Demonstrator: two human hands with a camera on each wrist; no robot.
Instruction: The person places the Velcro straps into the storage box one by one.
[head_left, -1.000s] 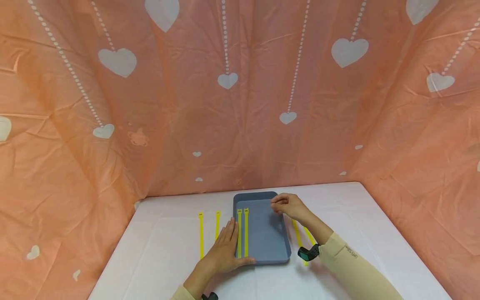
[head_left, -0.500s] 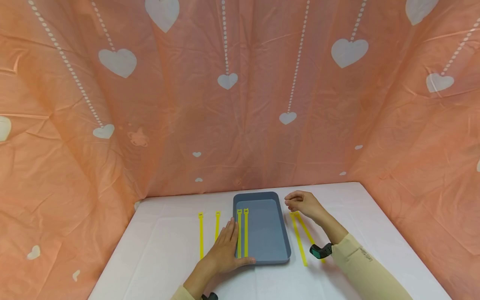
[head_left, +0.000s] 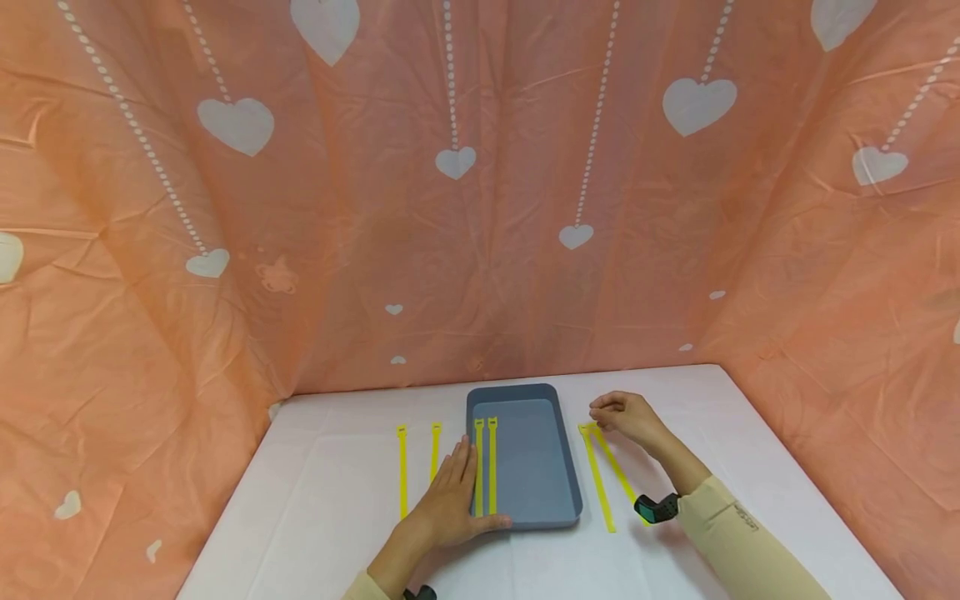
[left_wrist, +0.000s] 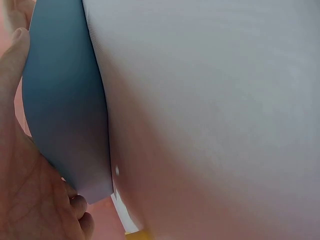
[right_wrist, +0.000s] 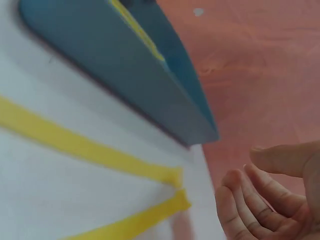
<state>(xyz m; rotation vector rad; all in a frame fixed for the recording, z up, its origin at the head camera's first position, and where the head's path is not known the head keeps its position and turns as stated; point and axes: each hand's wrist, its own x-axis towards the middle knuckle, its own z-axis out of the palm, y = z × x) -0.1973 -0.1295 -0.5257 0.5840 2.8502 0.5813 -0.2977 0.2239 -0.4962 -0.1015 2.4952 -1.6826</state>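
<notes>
A shallow blue-grey tray (head_left: 532,458) lies on the table, with two yellow slotted cable straps (head_left: 492,471) side by side along its left part. My left hand (head_left: 444,504) rests against the tray's near left corner, fingers straight along the left wall and thumb at the front edge. To the right of the tray lie two more yellow straps (head_left: 597,479), their slotted heads close together and tails spread. Just above those heads hovers my right hand (head_left: 632,419), its fingers loosely bent. In the right wrist view, thumb and fingers stand apart with nothing between them.
Left of the tray, two further yellow straps (head_left: 402,475) lie on the white tabletop (head_left: 322,500), one partly hidden behind the left hand. Pink cloth (head_left: 495,292) printed with hearts encloses the table at the back and sides.
My right hand has moved right, from over the tray's right side to above the heads of the right-hand straps, bringing those straps into fuller view. The left hand and tray have stayed put.
</notes>
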